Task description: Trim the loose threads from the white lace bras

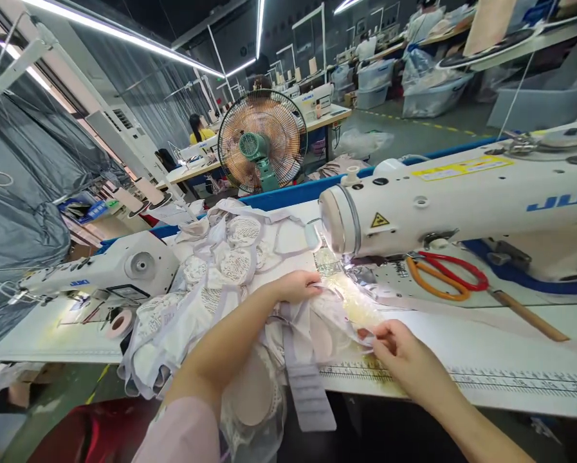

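A pale bra (334,308) with lilac edging lies below the lit needle area of a white sewing machine (394,209). My left hand (295,287) pinches its upper edge just left of the needle. My right hand (399,347) grips the near edge between thumb and fingers, over the ruler strip at the table's front. A lilac band (310,399) hangs over the front edge. To the left of my hands, white lace bras (235,263) lie in a heap, partly covered by my left forearm. Where the fabric meets the needle is too bright to make out.
Scissors (447,276) with red and orange handles lie under the machine arm, beside a wooden-handled tool (529,315). A second sewing machine (119,270) stands at the left with a tape roll (120,323). Behind the table is a large fan (263,141); several people work farther back.
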Available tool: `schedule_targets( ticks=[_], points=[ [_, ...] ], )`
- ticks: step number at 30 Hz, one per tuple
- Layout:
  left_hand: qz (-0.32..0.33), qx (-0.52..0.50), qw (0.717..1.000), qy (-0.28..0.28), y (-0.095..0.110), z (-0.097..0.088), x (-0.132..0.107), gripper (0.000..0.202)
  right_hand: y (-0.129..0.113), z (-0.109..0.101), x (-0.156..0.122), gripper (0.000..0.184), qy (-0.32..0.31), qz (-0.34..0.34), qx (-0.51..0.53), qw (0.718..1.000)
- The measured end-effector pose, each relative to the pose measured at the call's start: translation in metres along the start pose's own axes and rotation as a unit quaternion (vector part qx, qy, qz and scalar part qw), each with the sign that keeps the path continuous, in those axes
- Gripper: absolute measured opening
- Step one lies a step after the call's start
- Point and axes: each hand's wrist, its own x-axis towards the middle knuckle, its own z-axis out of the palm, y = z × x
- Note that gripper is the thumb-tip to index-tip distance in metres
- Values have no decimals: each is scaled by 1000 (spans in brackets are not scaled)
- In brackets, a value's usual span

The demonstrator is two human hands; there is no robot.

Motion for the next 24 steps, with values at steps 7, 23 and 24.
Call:
schedule_targets(
  ticks=[7, 23, 24],
  points=[
    [-49, 58, 995, 66, 6, 8, -36, 14, -29, 0, 23, 18, -135, -42, -246, 959],
    [-157, 238, 957, 46, 4, 19, -43, 38, -35, 15, 23, 24, -35, -70, -451, 889],
    [-156, 242, 957, 41, 13, 15, -46, 34, -36, 14, 24, 24, -45, -75, -454, 887]
  ],
)
